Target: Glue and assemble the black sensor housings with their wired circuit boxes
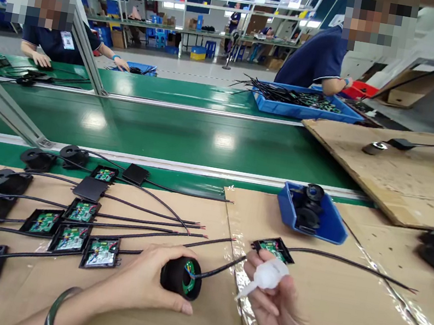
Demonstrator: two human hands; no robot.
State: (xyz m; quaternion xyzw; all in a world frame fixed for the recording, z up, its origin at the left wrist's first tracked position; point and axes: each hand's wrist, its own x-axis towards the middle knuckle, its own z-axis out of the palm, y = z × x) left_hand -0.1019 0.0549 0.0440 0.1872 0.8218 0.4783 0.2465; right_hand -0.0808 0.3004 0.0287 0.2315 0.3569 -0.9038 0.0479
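Note:
My left hand (143, 280) is closed round a black round housing (180, 277) with a green board inside, resting on the cardboard mat (190, 324). A black cable runs from it to a small open case holding a green circuit board (274, 248). My right hand (274, 305) is closed on a small white squeeze bottle (267, 275), its nozzle pointing down-left toward the housing.
Several more black housings (8, 181) wired to green circuit boards (79, 211) lie in rows at left. A blue bin (329, 225) with black parts sits at right. Behind runs a green conveyor belt (172, 133); two people work across it beside a blue tray (304, 109).

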